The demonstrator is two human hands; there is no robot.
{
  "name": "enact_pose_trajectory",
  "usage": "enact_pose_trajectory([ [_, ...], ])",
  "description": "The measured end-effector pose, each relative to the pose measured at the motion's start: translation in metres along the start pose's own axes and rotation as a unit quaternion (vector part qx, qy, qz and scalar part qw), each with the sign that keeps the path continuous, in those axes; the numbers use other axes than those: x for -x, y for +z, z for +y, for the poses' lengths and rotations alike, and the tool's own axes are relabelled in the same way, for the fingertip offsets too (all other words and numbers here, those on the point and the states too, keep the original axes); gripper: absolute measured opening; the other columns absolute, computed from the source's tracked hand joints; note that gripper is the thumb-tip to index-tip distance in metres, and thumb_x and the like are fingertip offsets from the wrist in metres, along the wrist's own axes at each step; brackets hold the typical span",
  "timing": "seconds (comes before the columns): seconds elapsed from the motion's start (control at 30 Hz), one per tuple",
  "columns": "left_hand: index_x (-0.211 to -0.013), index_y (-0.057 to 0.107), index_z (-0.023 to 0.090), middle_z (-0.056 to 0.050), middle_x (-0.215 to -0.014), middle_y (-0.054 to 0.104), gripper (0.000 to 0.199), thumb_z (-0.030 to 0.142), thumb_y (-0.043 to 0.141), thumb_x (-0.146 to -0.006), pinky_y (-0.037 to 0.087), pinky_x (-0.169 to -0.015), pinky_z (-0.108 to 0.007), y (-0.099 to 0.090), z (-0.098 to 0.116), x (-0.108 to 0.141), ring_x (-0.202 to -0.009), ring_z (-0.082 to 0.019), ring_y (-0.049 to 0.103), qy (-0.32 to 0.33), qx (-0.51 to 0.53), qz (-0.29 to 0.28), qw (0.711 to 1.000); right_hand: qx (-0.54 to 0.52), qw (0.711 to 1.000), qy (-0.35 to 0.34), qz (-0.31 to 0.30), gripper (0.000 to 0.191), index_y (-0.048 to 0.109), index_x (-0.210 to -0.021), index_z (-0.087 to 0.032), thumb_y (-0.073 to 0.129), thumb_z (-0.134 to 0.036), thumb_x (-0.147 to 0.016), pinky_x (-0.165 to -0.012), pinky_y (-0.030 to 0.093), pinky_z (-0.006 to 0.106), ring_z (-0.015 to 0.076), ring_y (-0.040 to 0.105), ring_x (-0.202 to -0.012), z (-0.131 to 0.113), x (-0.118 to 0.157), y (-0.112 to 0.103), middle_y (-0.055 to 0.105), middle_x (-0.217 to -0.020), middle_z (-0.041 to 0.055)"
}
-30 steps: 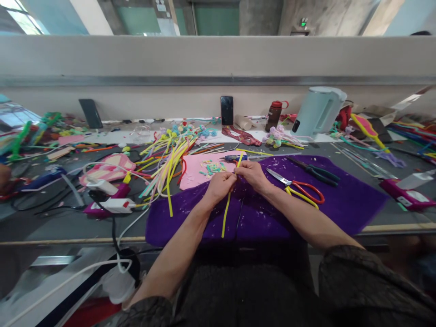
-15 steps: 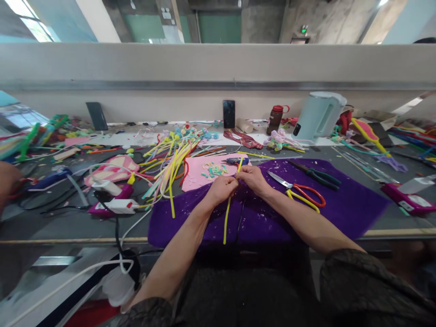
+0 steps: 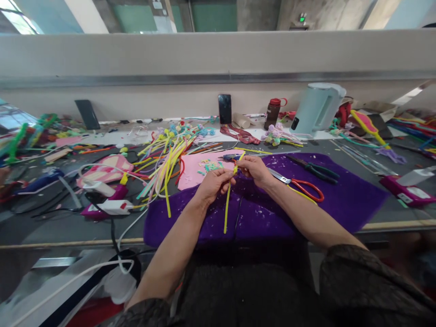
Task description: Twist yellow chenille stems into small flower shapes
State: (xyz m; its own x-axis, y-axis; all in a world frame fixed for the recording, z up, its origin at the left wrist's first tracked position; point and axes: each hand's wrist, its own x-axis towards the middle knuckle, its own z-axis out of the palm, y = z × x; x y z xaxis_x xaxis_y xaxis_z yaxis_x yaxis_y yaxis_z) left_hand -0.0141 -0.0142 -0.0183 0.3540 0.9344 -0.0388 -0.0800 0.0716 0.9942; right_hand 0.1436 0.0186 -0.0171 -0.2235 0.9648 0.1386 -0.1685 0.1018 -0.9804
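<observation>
A yellow pipe cleaner [image 3: 226, 211] is held between my two hands over a purple cloth [image 3: 190, 222]. Its long end hangs down toward me, a short end sticks up past my fingers, and a bent or knotted part shows at the pinch. My left hand [image 3: 214, 184] is closed, thumb and finger pinching the bent part from the left. From the right, the fingertips of my right hand [image 3: 255, 170] pinch the same spot. Just beyond lies a pink sheet [image 3: 189, 170] with small green and yellow cut pieces [image 3: 207, 166], beside a blue-handled tool [image 3: 231, 157].
Red-handled scissors [image 3: 308, 187] and dark green pliers [image 3: 316, 170] lie on the cloth at right. A pile of pipe cleaners [image 3: 166, 168] spreads left of the pink sheet. Behind stand a phone [image 3: 225, 109], a bottle [image 3: 271, 116] and a kettle [image 3: 316, 109]. Power strips [image 3: 102, 209] with cables lie left.
My hands have parted slightly, and a bent yellow part now shows between the fingertips. The view has shifted a little, so everything sits slightly higher and further left.
</observation>
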Motion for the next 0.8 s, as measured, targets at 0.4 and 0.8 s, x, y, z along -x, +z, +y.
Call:
enact_pose_trajectory([
  [0.4,-0.075,0.059,0.013,0.001,-0.054,0.058,0.026,0.038,0.062,-0.067,0.020,-0.031,-0.016,0.0009,0.0006,0.0016,-0.030,-0.001,0.033,0.018,-0.011,0.035,0.999,-0.026,0.999,0.034,-0.029,0.027,0.047,-0.056,-0.016,0.063,-0.037,-0.064,-0.035,0.016,0.018,0.0035,0.029,-0.034,0.0029,0.0021,0.0049,0.039,-0.041,-0.0075],
  [0.8,-0.067,0.054,0.014,0.002,-0.051,0.056,0.026,0.039,0.059,-0.066,0.018,-0.033,-0.018,0.0012,0.0028,0.0021,-0.030,-0.002,0.030,0.032,-0.070,0.089,0.993,0.061,0.994,-0.022,-0.091,0.024,0.058,-0.072,-0.014,0.062,-0.036,-0.064,-0.037,0.026,0.018,0.0041,0.037,-0.038,0.0024,0.0023,0.0070,0.050,-0.051,-0.0049],
])
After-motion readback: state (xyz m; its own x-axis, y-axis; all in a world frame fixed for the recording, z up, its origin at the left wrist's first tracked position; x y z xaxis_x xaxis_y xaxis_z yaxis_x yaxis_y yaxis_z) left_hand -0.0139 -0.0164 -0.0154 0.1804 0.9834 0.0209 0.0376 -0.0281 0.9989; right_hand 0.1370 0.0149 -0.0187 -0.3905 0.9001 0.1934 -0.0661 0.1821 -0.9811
